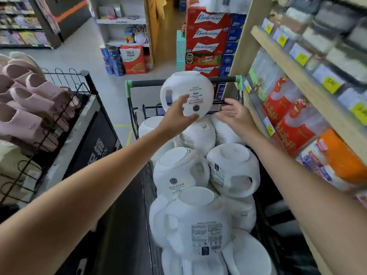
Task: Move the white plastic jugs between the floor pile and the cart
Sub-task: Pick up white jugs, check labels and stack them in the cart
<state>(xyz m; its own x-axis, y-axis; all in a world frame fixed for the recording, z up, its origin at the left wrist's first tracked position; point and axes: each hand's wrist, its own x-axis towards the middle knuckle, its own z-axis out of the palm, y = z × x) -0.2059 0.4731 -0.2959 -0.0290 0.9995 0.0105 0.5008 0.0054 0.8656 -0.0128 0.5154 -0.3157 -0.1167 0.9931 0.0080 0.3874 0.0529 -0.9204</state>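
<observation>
A white plastic jug hangs upside down over the far end of the cart, in front of the black handle bar. My left hand cups its lower front, thumb on the label and fingers under the bottom edge. Just right of the jug and a little apart from it, my right hand has its fingers spread. Several more white jugs lie piled upside down in the cart, filling it from the far end to near me. The jugs hide the cart floor.
A wire rack of pink slippers stands close on the left. A wooden shelf of packaged goods runs along the right. Stacked Budweiser cases rise beyond the cart, with blue cans and a red box on the floor.
</observation>
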